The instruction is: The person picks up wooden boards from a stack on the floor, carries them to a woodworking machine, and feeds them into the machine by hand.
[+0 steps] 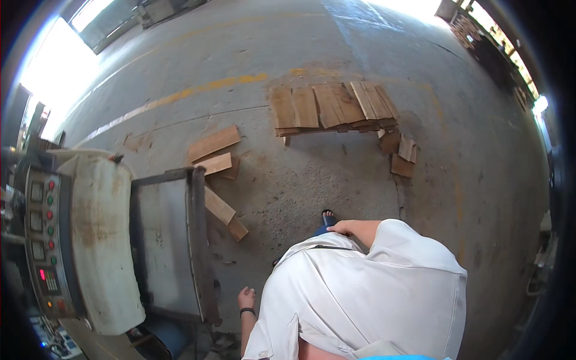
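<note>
The floor (312,180) is rough, matt concrete, stained and marked with worn yellow paint. The boards (330,107) stacked on it are bare, unfinished wood, as are the loose planks (213,144). The machine (165,240) has a dull grey metal bed and a rust-stained, off-white painted cover (99,240). The shirt (372,294) is matt white cloth.

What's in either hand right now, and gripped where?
Nothing is held. The left hand hangs empty beside the machine table; the right hand rests by the white shirt, with no object visible in it.
</note>
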The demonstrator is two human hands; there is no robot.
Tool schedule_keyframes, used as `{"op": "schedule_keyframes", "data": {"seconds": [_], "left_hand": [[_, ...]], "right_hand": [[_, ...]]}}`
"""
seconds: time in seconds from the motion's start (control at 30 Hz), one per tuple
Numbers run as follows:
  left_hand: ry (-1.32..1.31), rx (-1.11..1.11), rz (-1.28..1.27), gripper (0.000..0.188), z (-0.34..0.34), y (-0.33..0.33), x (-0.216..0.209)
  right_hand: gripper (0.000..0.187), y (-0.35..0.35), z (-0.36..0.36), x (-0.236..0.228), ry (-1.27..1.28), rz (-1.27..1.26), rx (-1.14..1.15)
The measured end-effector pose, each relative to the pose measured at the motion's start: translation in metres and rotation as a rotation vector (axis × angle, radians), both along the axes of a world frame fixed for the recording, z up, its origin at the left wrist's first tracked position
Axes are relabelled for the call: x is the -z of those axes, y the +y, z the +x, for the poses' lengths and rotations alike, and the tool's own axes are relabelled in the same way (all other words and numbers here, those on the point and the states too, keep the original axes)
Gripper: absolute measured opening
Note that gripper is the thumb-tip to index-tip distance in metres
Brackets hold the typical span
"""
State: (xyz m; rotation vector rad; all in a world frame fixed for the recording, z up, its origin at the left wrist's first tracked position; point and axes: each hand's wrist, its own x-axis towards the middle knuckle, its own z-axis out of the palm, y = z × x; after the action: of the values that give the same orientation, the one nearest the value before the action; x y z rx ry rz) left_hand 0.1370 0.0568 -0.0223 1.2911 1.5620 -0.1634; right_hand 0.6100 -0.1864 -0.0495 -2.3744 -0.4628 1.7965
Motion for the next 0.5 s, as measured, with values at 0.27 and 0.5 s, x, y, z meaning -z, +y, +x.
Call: {"op": "schedule_keyframes", "data": {"seconds": [0.27,0.5], "left_hand": [[-0.068,0.193,-0.016,0.050,0.152,-0.035,0.022],[0.034,0.671,0.095,0.053,0.292,-0.048,0.046]], "right_hand": [[0.056,0.055,0.111,-0.134,0.594,0.742,0.350],[0.058,0.038,0.225,-0.444,0.882,2.208,0.047]]}}
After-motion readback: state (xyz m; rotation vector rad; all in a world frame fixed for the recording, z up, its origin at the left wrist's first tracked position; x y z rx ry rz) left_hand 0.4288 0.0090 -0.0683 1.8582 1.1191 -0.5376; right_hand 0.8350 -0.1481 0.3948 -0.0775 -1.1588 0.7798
